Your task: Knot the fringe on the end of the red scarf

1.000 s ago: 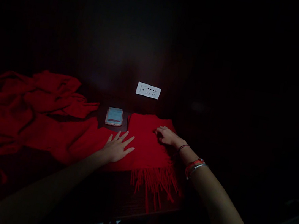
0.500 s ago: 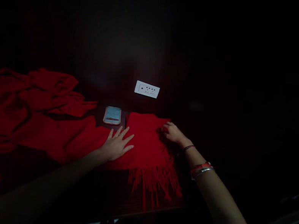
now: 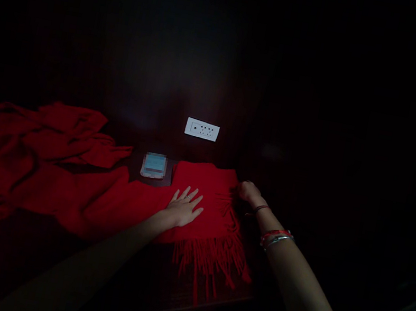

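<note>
The wall [image 3: 188, 82], with its socket plate [image 3: 202, 129], closes off the back just behind the folded scarf [image 3: 214, 189] and the phone [image 3: 153, 166]. The phone fills the small gap between the fold and the rumpled heap of red cloth [image 3: 30, 161], which covers the left of the counter [image 3: 157, 280]. Bare counter shows only along the near edge, left of the hanging fringe [image 3: 209, 263]. Right of the fold it is too dark to tell what stands there.
</note>
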{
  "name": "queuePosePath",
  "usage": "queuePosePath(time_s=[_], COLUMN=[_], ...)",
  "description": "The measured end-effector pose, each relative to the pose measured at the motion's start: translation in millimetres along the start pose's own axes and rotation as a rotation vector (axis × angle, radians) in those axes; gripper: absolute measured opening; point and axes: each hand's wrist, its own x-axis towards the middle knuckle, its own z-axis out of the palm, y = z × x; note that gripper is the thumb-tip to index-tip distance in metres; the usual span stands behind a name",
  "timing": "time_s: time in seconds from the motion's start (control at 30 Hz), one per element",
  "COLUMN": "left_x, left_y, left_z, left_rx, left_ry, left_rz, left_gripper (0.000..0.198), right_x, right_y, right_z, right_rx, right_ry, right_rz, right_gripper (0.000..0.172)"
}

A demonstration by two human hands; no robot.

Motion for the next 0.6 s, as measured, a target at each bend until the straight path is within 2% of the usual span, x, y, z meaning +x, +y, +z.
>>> queuePosePath(time_s=[0.13,0.23,0.3,0.37,0.47,0.5,0.6], left_x=[-0.6,-1.3,-2.8,-4.6,-6.2,-6.3,-6.4], left_y=[-0.2,-0.6,-0.1,1.8,6.0,7.2,9.0], left_z=[1.2,3.7,2.8,-1.8,-12.9,-16.2,-22.4], left_rx=[0.015,0.035,0.053,0.102,0.191,0.197,0.165], left_ry=[0.066,0.108,0.129,0.219,0.427,0.449,0.311], left_rz=[0.021,0.034,0.036,0.061,0.180,0.198,0.150], left_gripper=[0.052,0.051,0.050,0.048,0.040,0.037,0.032], right_x=[10.1,22.3,28.3,30.8,28.7,27.0,21.8], right_y=[-24.5,-44.6,-48.8,-47.2,-43.6,-43.5,-44.3], right_z=[0.3,7.4,10.1,10.1,8.1,7.9,8.6], right_rx=[0.057,0.080,0.082,0.075,0.053,0.047,0.037], right_ry=[-0.014,-0.130,-0.201,-0.241,-0.253,-0.249,-0.205], right_rz=[-0.120,-0.200,-0.233,-0.260,-0.279,-0.275,-0.215], right_gripper=[0.033,0.029,0.024,0.021,0.020,0.020,0.020])
